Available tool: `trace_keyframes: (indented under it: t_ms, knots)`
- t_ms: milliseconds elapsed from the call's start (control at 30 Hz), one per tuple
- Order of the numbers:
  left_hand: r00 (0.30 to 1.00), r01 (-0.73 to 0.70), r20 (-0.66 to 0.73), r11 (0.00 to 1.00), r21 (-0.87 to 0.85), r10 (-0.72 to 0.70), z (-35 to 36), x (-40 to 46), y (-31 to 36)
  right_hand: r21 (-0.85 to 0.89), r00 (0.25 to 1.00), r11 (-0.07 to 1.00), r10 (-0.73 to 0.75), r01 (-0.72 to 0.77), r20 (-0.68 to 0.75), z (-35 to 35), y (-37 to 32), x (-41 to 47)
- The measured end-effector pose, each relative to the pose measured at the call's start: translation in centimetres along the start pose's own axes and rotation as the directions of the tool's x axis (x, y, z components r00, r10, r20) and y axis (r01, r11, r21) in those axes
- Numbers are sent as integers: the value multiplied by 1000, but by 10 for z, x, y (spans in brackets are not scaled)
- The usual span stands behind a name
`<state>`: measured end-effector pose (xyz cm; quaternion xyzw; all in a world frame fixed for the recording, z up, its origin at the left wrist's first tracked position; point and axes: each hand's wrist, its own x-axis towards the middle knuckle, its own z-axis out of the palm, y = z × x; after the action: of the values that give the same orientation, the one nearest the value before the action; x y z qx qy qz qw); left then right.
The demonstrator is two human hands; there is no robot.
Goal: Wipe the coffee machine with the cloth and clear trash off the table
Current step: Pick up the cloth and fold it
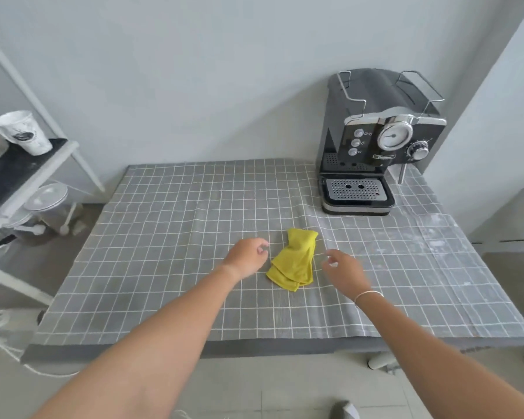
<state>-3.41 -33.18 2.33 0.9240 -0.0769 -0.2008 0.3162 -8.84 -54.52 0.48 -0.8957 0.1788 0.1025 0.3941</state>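
Observation:
A folded yellow cloth [294, 260] lies in the middle of the table [164, 237], which is covered by a grey checked tablecloth. The black and chrome coffee machine [375, 146] stands at the table's back right corner, against the wall. My left hand [247, 257] hovers just left of the cloth with fingers loosely curled and nothing in it. My right hand [342, 269] is just right of the cloth, fingers apart and empty, a thin bracelet on its wrist. Neither hand touches the cloth.
A white shelf rack [28, 176] stands left of the table with a white paper cup [23, 133] on its dark top shelf and a lidded container [47, 196] lower down. White walls close in behind and to the right.

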Motion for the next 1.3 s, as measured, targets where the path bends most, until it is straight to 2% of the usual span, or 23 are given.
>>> trace_keyframes:
  t_ms: [133, 267, 467, 600, 800, 967, 1100, 1300]
  knots:
    - [992, -115, 64, 991, 72, 110, -6, 35, 14, -25, 999, 999, -43, 43, -16, 1, -15, 21]
    - [979, -183, 121, 969, 164, 164, 2, 70, 26, -126, 994, 987, -97, 104, 58, -2, -22, 52]
    - [954, -229, 268, 904, 362, 135, 20, 123, 30, -170, 978, 978, -89, 121, 187, -1, -10, 102]
    - [926, -268, 364, 859, 436, 104, 24, 137, 29, -155, 964, 968, -162, 196, 210, -5, -4, 120]
    - [945, -232, 294, 925, 300, 142, 3, 140, 24, -120, 915, 944, -258, 307, 310, -11, -13, 132]
    - [965, -202, 205, 960, 193, 162, -39, 130, 21, -118, 867, 902, -353, 415, 350, -10, -53, 135]
    - [982, -143, 148, 977, 155, 121, -93, 119, 9, -151, 872, 900, -337, 409, 354, -16, -103, 134]
    - [984, -177, 9, 981, 85, 177, -161, 100, -34, -258, 888, 878, -309, 404, 341, -2, -154, 131]
